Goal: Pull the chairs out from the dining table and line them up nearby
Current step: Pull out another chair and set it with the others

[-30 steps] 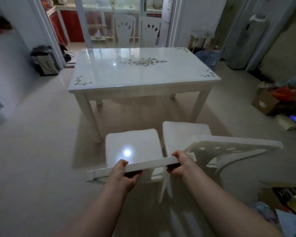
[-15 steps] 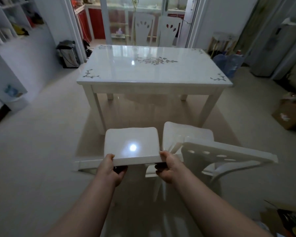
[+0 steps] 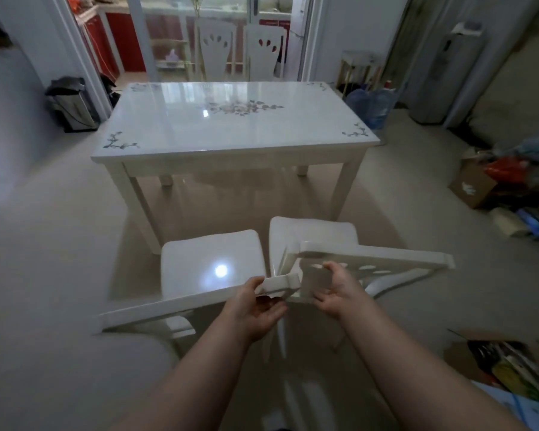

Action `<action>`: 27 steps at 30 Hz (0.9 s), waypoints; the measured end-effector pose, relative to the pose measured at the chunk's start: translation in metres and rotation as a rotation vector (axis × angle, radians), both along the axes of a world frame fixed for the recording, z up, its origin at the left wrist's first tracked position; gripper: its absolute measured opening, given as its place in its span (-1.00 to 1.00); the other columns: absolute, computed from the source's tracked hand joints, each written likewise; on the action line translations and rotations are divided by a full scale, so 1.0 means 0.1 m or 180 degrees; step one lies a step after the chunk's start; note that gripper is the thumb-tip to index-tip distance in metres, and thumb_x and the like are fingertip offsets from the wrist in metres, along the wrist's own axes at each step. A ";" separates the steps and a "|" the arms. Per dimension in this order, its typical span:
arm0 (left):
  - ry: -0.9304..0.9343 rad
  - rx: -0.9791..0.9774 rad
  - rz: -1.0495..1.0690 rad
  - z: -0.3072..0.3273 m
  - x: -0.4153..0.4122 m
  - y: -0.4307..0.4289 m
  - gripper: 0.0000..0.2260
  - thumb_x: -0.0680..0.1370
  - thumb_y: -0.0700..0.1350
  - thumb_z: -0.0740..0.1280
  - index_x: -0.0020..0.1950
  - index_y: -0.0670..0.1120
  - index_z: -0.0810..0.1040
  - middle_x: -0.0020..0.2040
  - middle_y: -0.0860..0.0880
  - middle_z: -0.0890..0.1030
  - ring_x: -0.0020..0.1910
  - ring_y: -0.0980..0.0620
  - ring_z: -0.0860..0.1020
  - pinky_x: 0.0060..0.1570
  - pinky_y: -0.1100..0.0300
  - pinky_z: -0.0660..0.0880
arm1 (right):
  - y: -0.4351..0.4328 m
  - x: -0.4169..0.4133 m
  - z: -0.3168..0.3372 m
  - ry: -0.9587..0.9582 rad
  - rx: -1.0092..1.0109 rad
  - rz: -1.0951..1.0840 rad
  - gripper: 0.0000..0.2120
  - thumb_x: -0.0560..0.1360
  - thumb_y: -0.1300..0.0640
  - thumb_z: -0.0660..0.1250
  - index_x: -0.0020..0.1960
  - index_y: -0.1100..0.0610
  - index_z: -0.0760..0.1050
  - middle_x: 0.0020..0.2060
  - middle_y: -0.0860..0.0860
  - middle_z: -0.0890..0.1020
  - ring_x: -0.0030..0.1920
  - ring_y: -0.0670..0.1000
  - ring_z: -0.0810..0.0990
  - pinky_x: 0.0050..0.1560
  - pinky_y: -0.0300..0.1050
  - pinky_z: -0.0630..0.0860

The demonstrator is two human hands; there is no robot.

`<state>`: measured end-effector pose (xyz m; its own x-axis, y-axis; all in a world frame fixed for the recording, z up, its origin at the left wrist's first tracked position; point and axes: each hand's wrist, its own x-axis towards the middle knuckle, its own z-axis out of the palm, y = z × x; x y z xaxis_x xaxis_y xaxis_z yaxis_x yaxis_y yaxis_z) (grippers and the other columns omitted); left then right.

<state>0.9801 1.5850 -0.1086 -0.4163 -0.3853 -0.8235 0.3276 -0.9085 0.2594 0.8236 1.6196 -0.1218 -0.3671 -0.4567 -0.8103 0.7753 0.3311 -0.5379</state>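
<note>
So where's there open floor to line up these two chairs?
Widest bare floor lies left of the dining table, up to the left wall. A narrower strip runs between the table and the cardboard box. Past that box it's cluttered.

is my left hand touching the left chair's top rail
Touching. The head view shows the left hand gripping the right end of the left chair's top rail, with the thumb on top and the fingers curled underneath.
</note>
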 end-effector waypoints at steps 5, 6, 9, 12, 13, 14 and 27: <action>0.0045 0.0023 -0.0434 0.07 -0.32 0.05 -0.52 0.58 -0.03 0.26 0.31 -0.39 0.36 0.19 -0.33 0.49 0.31 -0.23 0.46 0.34 -0.03 0.40 | 0.16 -0.39 0.04 0.0259 0.0128 -0.0155 -0.86 0.50 0.03 0.27 -0.16 0.09 0.45 -0.28 0.05 0.57 -0.30 0.05 0.54 -0.43 -0.20 0.50; 0.0072 0.0040 -0.0459 0.10 -0.39 0.05 -0.47 0.58 -0.03 0.26 0.38 -0.39 0.29 0.27 -0.33 0.46 0.33 -0.23 0.44 0.35 -0.03 0.39 | 0.20 -0.46 0.05 0.0265 0.0183 -0.0193 -0.85 0.50 0.03 0.27 -0.16 0.09 0.43 -0.29 0.05 0.54 -0.34 0.04 0.51 -0.51 -0.25 0.47; 0.0247 0.0053 -0.0535 0.16 -0.59 0.11 -0.38 0.57 -0.01 0.28 0.46 -0.38 0.17 0.41 -0.33 0.36 0.39 -0.24 0.38 0.38 -0.05 0.35 | 0.31 -0.67 0.15 0.0394 0.0305 -0.0234 -0.78 0.53 0.02 0.25 -0.23 0.11 0.35 -0.37 0.03 0.41 -0.48 -0.02 0.33 -0.56 -0.33 0.30; 0.0253 -0.0001 -0.0417 0.20 -0.85 0.11 -0.32 0.55 -0.01 0.31 0.50 -0.34 0.11 0.44 -0.32 0.32 0.42 -0.23 0.34 0.40 -0.05 0.32 | 0.32 -0.87 0.27 0.0549 0.0239 -0.0308 -0.88 0.54 0.07 0.24 -0.11 0.11 0.41 -0.22 0.05 0.49 -0.31 0.03 0.50 -0.35 -0.19 0.55; 0.0213 -0.0028 -0.0336 0.21 -0.93 0.09 -0.31 0.55 -0.01 0.32 0.51 -0.33 0.10 0.45 -0.32 0.30 0.43 -0.23 0.33 0.41 -0.05 0.31 | 0.32 -0.95 0.29 0.0567 0.0240 -0.0350 -0.91 0.55 0.09 0.25 0.01 0.10 0.43 -0.07 0.07 0.52 -0.10 0.08 0.57 -0.08 -0.12 0.59; 0.0187 -0.0058 -0.0221 0.21 -1.02 0.07 -0.30 0.54 0.00 0.33 0.52 -0.31 0.09 0.46 -0.31 0.29 0.43 -0.23 0.33 0.41 -0.05 0.31 | 0.31 -1.06 0.29 0.0585 0.0265 -0.0339 -0.85 0.54 0.09 0.26 0.09 0.10 0.46 0.02 0.09 0.54 0.04 0.11 0.58 0.04 -0.09 0.55; -0.0423 -0.0403 0.0711 -0.06 -1.83 -0.25 -0.59 0.58 -0.11 0.28 0.38 -0.23 0.34 -0.07 -0.22 0.49 -0.08 -0.17 0.52 0.18 -0.05 0.46 | 0.17 -1.78 -0.12 0.0101 0.0182 -0.0282 -0.87 0.50 0.18 0.32 -0.20 0.16 0.42 -0.32 0.07 0.47 -0.36 0.00 0.42 -0.29 -0.12 0.39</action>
<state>0.7973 1.5597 -0.1144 -0.2013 -0.5585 -0.8047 0.4715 -0.7753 0.4201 0.6457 1.6365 -0.1335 -0.4299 -0.3746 -0.8215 0.7858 0.2928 -0.5448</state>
